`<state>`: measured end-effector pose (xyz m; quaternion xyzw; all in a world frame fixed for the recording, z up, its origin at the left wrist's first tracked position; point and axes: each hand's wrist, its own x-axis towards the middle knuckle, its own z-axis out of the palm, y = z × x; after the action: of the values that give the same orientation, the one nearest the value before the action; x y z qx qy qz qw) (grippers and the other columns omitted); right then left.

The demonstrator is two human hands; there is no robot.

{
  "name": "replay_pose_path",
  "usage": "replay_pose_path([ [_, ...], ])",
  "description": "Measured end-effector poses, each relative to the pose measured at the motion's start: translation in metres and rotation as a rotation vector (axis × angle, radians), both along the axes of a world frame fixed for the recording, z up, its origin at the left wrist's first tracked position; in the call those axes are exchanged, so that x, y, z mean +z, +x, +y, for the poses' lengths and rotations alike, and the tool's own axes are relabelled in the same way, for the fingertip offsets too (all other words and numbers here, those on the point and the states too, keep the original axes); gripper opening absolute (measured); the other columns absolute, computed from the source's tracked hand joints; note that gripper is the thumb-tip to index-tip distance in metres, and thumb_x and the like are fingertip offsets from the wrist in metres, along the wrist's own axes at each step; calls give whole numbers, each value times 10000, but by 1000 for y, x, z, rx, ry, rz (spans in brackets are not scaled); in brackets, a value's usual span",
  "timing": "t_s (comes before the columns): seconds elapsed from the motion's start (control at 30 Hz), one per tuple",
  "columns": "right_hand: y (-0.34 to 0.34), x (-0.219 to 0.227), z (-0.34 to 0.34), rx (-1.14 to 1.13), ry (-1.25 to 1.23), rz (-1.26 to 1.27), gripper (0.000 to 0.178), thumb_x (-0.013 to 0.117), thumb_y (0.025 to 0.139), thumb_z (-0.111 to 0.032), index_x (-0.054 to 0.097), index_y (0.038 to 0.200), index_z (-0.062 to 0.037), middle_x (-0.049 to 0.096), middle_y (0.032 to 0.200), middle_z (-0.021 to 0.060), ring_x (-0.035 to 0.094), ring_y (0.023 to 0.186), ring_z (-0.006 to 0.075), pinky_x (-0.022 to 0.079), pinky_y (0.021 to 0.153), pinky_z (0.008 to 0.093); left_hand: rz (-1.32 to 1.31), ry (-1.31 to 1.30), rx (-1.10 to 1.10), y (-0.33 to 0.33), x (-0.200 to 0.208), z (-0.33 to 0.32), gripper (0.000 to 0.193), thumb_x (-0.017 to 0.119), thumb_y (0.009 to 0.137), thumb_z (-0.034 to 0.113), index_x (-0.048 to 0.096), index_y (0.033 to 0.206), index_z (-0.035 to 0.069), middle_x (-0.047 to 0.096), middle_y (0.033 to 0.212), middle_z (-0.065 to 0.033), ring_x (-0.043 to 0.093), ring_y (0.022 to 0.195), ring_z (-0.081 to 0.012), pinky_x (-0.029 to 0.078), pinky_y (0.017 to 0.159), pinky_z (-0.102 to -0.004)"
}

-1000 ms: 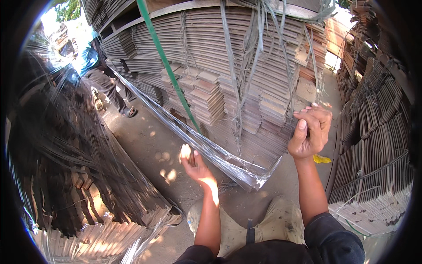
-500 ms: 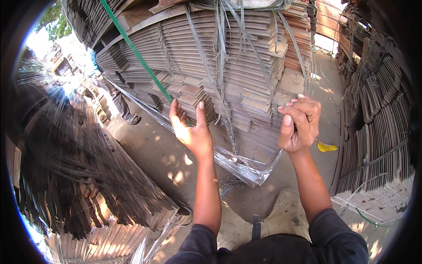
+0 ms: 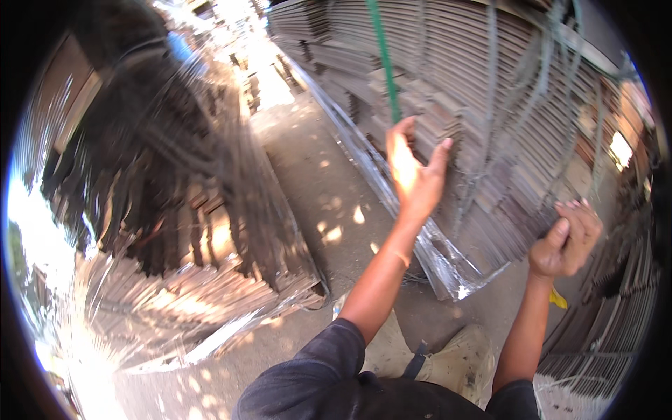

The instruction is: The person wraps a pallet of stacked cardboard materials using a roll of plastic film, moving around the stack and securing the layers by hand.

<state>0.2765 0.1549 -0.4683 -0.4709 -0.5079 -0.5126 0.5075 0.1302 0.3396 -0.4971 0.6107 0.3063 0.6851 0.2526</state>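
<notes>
My left hand (image 3: 418, 168) is raised in front of a tall stack of thin brown sheets (image 3: 483, 115), its thumb and fingers apart. A green strap (image 3: 382, 59) runs down the stack to the fingertips and passes out of sight there; I see no grip on it. Further right, my right hand (image 3: 568, 238) is held up near the stack's lower corner, fingers curled toward the thumb. Nothing sticks out of it. Grey plastic strips (image 3: 491, 77) hang down the stack's face, and shiny clear wrap (image 3: 448, 262) lies along its bottom edge.
A second wrapped stack (image 3: 210, 231) leans ragged at the left, with sunlit torn edges. Dusty ground (image 3: 308, 157) runs between the two. More stacked sheets (image 3: 616, 308) stand at the right. A yellow leaf (image 3: 558, 299) lies beside my right wrist.
The view has swung left, so the stack and both hands sit further right. The left hand remains open and the right curled. The person's leg at the far left is no longer visible.
</notes>
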Motion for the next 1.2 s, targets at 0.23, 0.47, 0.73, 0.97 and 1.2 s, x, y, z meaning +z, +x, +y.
replay_pose_path([
  [0.23, 10, -8, 0, 20, -19, -36, 203, 603, 981, -114, 742, 932, 25, 666, 895, 123, 635, 844, 286, 560, 936, 498, -38, -119, -100, -12, 6, 4, 666, 920, 801, 256, 604, 1321, -14, 651, 1234, -164, 609, 1165, -263, 474, 1050, -394],
  [0.47, 12, -4, 4, 41, -4, -19, 173, 644, 950, -136, 748, 916, -2, 655, 877, 105, 619, 825, 268, 561, 926, 483, -53, -89, -57, -3, 1, 11, 576, 917, 791, 251, 647, 1234, -1, 626, 1185, -142, 600, 1143, -293, 464, 1036, -410],
  [0.73, 10, -4, 2, 28, -7, -19, 138, 648, 936, -130, 737, 897, -32, 658, 842, 71, 598, 807, 245, 559, 890, 459, -71, -156, -80, -6, 0, 11, 547, 923, 782, 234, 673, 1215, 10, 645, 1181, -120, 608, 1141, -279, 468, 1038, -408],
  [0.97, 10, -5, 3, 90, 4, -22, 129, 669, 917, -143, 748, 891, -46, 645, 847, 67, 619, 822, 240, 558, 855, 450, -154, -121, -137, -5, -7, 24, 549, 945, 778, 164, 638, 1204, 7, 654, 1187, -113, 616, 1141, -250, 465, 1072, -422],
  [1.2, 14, -8, 4, 74, 22, -42, 117, 681, 897, -151, 747, 864, -59, 633, 850, 59, 617, 802, 226, 552, 836, 432, -12, -61, 21, -4, -7, 17, 545, 913, 837, 207, 641, 1238, -44, 672, 1177, -148, 619, 1081, -273, 495, 1040, -406],
])
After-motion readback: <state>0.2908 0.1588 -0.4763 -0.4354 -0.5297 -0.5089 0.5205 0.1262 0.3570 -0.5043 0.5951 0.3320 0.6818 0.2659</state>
